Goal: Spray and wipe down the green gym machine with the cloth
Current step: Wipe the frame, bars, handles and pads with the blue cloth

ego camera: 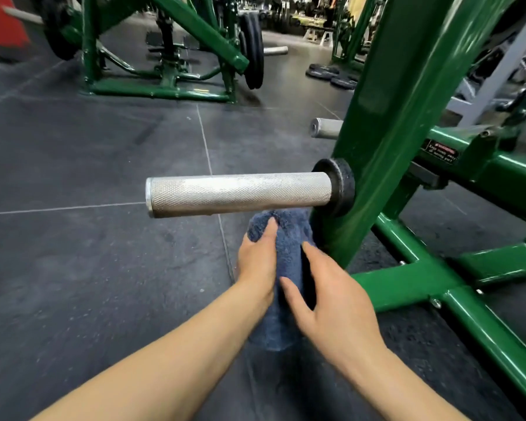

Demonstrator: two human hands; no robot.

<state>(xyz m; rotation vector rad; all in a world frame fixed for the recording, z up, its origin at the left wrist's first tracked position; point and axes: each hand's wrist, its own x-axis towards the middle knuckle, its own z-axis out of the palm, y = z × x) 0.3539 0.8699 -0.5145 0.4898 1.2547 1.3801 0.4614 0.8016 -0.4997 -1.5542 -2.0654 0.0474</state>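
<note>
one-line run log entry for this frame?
phase: wiping | left hand: grips blue cloth | right hand: on cloth | cloth: below knurled steel peg, beside green upright | spray bottle: not visible

Two bare forearms, no sleeves, watch or rings in sight. The left hand [257, 264] and right hand [336, 302] are ungloved, with short, plain nails.

Open floor left, frame crowding right

The peg [240, 194] juts left from the green post [386, 141] just above both hands; the floor [88, 238] left lies open, base rails [438, 278] block the right.
</note>
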